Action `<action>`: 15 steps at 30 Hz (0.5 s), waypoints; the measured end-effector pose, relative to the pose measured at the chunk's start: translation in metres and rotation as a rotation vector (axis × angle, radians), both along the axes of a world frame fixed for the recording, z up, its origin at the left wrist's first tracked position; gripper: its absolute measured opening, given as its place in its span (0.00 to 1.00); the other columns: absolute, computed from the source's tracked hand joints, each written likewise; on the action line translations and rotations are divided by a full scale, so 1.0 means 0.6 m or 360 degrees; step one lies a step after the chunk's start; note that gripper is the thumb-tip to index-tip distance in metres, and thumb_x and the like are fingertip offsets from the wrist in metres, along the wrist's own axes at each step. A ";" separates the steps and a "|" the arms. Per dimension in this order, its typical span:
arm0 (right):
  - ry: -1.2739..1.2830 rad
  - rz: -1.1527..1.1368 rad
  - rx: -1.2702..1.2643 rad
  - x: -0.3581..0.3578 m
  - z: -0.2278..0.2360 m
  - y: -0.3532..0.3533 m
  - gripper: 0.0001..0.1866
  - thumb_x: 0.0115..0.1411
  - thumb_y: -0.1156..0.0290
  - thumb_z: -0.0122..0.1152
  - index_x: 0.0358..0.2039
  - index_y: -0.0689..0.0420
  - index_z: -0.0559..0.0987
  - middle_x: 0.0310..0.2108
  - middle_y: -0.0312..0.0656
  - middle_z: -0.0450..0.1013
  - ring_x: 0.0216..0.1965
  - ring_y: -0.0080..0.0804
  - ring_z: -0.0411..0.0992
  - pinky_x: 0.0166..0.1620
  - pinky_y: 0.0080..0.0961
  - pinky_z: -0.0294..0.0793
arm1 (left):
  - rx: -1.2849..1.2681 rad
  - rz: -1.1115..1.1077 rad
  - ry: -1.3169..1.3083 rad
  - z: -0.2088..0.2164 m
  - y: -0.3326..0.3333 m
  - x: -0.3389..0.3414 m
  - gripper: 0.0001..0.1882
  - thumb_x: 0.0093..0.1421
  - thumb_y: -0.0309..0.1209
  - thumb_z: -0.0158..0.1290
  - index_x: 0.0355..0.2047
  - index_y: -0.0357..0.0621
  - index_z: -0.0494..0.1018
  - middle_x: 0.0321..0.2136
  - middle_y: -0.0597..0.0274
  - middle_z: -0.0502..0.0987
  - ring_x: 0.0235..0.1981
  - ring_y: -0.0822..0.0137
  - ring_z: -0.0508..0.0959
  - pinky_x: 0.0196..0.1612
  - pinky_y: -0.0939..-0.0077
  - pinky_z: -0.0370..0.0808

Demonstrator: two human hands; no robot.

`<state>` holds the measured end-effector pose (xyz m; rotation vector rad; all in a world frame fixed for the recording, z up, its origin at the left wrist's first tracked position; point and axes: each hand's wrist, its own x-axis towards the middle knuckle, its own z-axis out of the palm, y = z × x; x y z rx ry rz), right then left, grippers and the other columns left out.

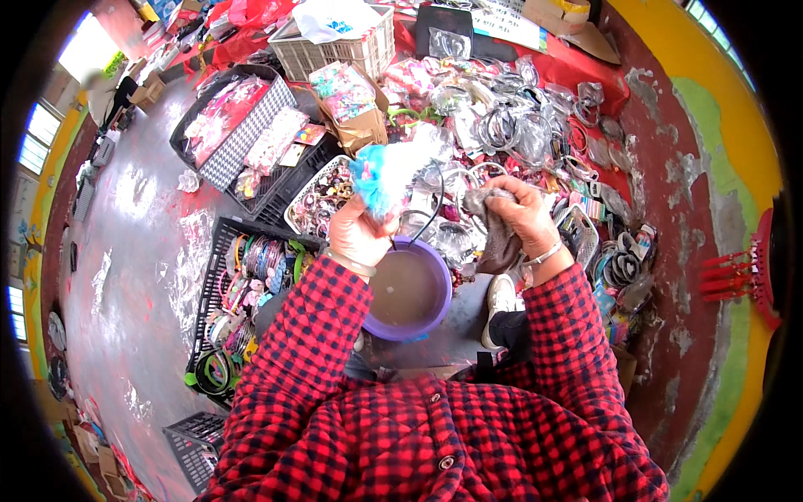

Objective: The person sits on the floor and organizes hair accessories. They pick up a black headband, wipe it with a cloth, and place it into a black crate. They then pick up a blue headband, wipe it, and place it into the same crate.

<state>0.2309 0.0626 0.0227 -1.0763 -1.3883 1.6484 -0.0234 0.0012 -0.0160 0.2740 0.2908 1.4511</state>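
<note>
My left hand [355,234] is closed on a headband [374,178] with fluffy blue trim; its thin dark band curves out to the right, and a white area beside the trim is washed out by glare. In my right hand [527,219] a crumpled grey-brown cloth [500,244] is pinched and hangs down. The cloth and the headband are apart. Below and between both hands stands a round purple basin [446,289] with murky water in it. My hands are raised above the basin's far edge.
Bagged hair accessories [523,125] pile up ahead on red cloth. To the left stand a black crate [203,309] of headbands, a white basket [293,213] of small trinkets and a houndstooth box [238,134]. A cardboard box [368,130] and a pale crate [381,42] stand farther off.
</note>
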 end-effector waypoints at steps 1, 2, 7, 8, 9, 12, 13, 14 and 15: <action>0.0167 -0.0083 0.0040 0.002 0.000 0.002 0.09 0.52 0.77 0.57 0.36 0.59 0.74 0.29 0.31 0.71 0.28 0.16 0.68 0.32 0.13 0.67 | 0.0030 0.0030 -0.0036 0.006 0.000 0.004 0.22 0.45 0.34 0.60 0.40 0.41 0.69 0.30 0.60 0.74 0.21 0.66 0.70 0.18 0.80 0.61; 0.0334 -0.0165 0.0081 0.004 0.001 0.004 0.10 0.52 0.77 0.57 0.36 0.58 0.74 0.28 0.31 0.71 0.27 0.17 0.68 0.32 0.13 0.67 | 0.0072 -0.0021 -0.0065 0.006 0.001 0.003 0.21 0.45 0.34 0.60 0.39 0.40 0.69 0.29 0.60 0.74 0.20 0.66 0.69 0.18 0.80 0.60; 0.0735 -0.0435 -0.0159 0.010 0.008 0.016 0.12 0.54 0.78 0.56 0.40 0.60 0.73 0.34 0.37 0.73 0.33 0.22 0.72 0.37 0.18 0.72 | 0.0255 -0.0242 -0.0160 0.019 -0.007 0.001 0.24 0.45 0.38 0.58 0.39 0.36 0.67 0.25 0.58 0.71 0.15 0.69 0.66 0.16 0.80 0.59; 0.0758 -0.0466 -0.0180 0.009 0.012 0.017 0.12 0.54 0.77 0.56 0.41 0.60 0.73 0.34 0.37 0.74 0.33 0.23 0.72 0.37 0.18 0.73 | 0.0275 -0.0284 -0.0183 0.020 -0.011 0.003 0.24 0.45 0.38 0.58 0.39 0.36 0.67 0.26 0.58 0.71 0.15 0.68 0.66 0.15 0.79 0.59; 0.0781 -0.0497 -0.0200 0.008 0.016 0.017 0.13 0.54 0.77 0.56 0.41 0.60 0.72 0.34 0.38 0.74 0.33 0.24 0.72 0.37 0.19 0.73 | 0.0248 -0.0300 -0.0211 0.020 -0.013 0.004 0.26 0.45 0.38 0.58 0.41 0.37 0.66 0.27 0.58 0.72 0.15 0.68 0.66 0.14 0.78 0.59; 0.0764 -0.0352 -0.0229 0.003 0.027 0.007 0.15 0.54 0.78 0.56 0.43 0.60 0.72 0.34 0.39 0.73 0.34 0.24 0.72 0.37 0.20 0.74 | 0.0272 -0.0391 -0.0232 0.015 -0.015 0.004 0.25 0.45 0.38 0.58 0.41 0.38 0.66 0.27 0.58 0.72 0.15 0.67 0.68 0.15 0.79 0.61; 0.0744 -0.0226 -0.0235 -0.001 0.029 0.003 0.17 0.53 0.78 0.57 0.44 0.60 0.71 0.34 0.39 0.73 0.34 0.25 0.73 0.37 0.20 0.74 | 0.0244 -0.0402 -0.0188 0.013 -0.016 0.001 0.25 0.45 0.36 0.59 0.43 0.40 0.66 0.30 0.59 0.72 0.18 0.68 0.70 0.15 0.79 0.62; 0.0593 -0.0113 -0.0204 -0.005 0.036 -0.006 0.19 0.52 0.80 0.57 0.46 0.60 0.71 0.37 0.39 0.72 0.36 0.24 0.71 0.40 0.19 0.73 | 0.0177 -0.0360 -0.0124 0.012 -0.017 0.004 0.25 0.46 0.36 0.58 0.44 0.41 0.66 0.31 0.59 0.72 0.18 0.69 0.70 0.15 0.80 0.62; 0.0501 0.0017 -0.0127 -0.009 0.032 -0.010 0.20 0.50 0.80 0.58 0.46 0.61 0.70 0.38 0.38 0.71 0.38 0.24 0.71 0.42 0.19 0.71 | 0.0110 -0.0318 -0.0060 0.010 -0.018 0.007 0.25 0.47 0.35 0.58 0.45 0.43 0.66 0.32 0.59 0.73 0.18 0.69 0.70 0.15 0.80 0.62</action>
